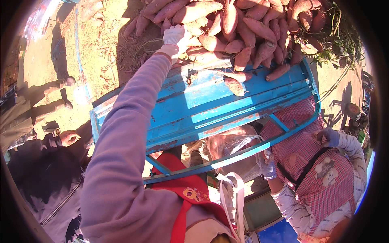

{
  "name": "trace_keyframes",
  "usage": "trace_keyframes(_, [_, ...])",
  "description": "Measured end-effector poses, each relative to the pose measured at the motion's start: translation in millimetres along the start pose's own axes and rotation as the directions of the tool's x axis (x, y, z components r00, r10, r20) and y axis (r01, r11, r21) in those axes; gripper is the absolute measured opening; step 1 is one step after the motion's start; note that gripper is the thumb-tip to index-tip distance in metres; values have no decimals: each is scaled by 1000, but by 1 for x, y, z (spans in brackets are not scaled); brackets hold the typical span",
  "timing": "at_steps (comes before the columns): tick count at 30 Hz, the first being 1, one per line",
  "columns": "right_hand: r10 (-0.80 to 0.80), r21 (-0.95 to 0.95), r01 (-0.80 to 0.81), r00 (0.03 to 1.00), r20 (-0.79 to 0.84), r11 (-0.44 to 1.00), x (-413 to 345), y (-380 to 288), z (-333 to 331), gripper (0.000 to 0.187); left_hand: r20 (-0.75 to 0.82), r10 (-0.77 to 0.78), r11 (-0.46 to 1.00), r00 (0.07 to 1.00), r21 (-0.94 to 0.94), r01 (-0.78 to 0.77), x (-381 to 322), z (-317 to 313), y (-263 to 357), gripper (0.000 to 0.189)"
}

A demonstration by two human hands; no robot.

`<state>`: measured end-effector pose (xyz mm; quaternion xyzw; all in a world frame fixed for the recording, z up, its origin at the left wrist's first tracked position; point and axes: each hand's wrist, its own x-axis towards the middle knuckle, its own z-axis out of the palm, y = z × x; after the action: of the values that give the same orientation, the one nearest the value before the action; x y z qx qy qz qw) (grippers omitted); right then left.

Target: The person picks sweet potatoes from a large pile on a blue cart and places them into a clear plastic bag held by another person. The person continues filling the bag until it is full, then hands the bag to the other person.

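My left hand (175,38) wears a white knit glove and reaches out at the end of a purple sleeve. It rests against the near left side of a heap of sweet potatoes (231,18). The fingers point away from me and touch the roots. Whether they close around one is hidden. Below the heap slopes the blue metal panel (212,111) of a cart, its paint worn. Loose sweet potatoes lie on that panel, among them a short one (234,87) and one near the right end (277,72). My right hand is out of view.
A co-worker in a plaid apron (325,182) stands at the right, wearing gloves, beside a clear plastic bag (234,145) of sweet potatoes. Another person's bare hand (70,138) is at the left. A blue rail (218,164) crosses before me. Green vines (340,45) lie right of the heap.
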<state>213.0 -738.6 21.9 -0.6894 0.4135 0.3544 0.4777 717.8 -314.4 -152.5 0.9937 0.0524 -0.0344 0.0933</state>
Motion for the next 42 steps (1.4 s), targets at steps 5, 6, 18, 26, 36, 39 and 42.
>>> trace_keyframes(5, [31, 168, -32, 999, 9, 985, -25, -80, -1, 25, 253, -182, 965, 950, -142, 222, 9, 12, 10, 39])
trace_keyframes(6, [19, 208, -19, 1000, 5, 978, -29, -99, 2, 25, 314, -186, 972, 931, -81, 222, 11, 10, 6, 41])
trace_keyframes(18, [-383, 445, 271, 906, 183, 853, 42, -272, 84, 34, 415, -168, 922, 894, -255, 291, -38, -27, -10, 82])
trace_keyframes(26, [-338, 621, -38, 812, 476, 783, 99, -301, 168, 67, 260, 66, 478, 963, -856, 198, -229, -116, 45, 74])
trace_keyframes(36, [-247, 682, -120, 875, 415, 721, 66, -227, 127, 69, 227, -30, 980, 974, 200, -17, -59, -37, -103, 64])
trace_keyframes(39, [-288, 692, -84, 869, 403, 717, 51, -220, 112, 66, 365, -134, 970, 921, 239, 46, -73, -54, -79, 65])
trace_keyframes(42, [-375, 742, 9, 867, 328, 670, 40, -216, 104, 55, 464, -285, 938, 838, -44, 344, -105, -95, -51, 68])
